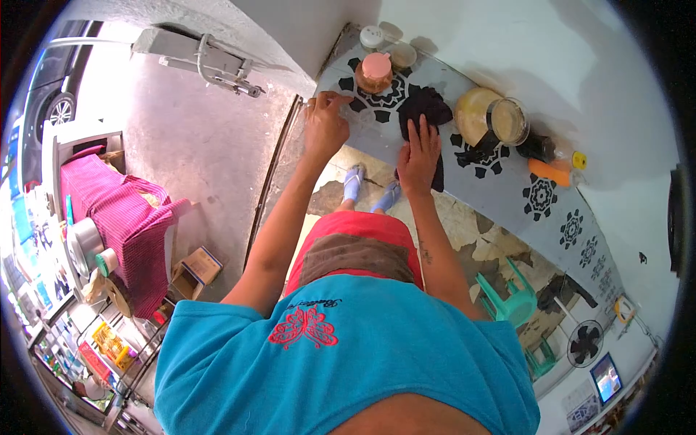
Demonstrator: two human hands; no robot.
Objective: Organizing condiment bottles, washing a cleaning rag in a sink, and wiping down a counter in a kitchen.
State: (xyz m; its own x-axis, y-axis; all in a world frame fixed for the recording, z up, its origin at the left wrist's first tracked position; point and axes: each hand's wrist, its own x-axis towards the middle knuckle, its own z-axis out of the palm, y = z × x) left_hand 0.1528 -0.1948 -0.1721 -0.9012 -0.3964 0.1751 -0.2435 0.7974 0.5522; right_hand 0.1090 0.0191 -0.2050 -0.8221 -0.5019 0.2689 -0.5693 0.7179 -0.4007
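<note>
My right hand (pixel 421 155) lies over a black cloth (pixel 427 106), its fingers spread on top. Part of the cloth hangs past the front edge of the grey patterned counter (pixel 375 144). Over the counter's left end is my left hand (pixel 327 125), fingers bent with the index stretched rightward; whether anything is pinched in it cannot be seen. Just beyond stands a jar with a pink lid (pixel 376 68). Behind that are a white-lidded shaker (pixel 372 38) and a small round container (pixel 403 56).
Right of the cloth are a large yellowish jar (pixel 472 115), a clear-lidded container (pixel 508 120) and a yellow-capped bottle (pixel 565 155) by the wall. Green plastic stools (pixel 511 304) and a fan (pixel 585 342) stand lower right. Left, a red checked cloth (pixel 125 212) covers a table near a cardboard box (pixel 198 269).
</note>
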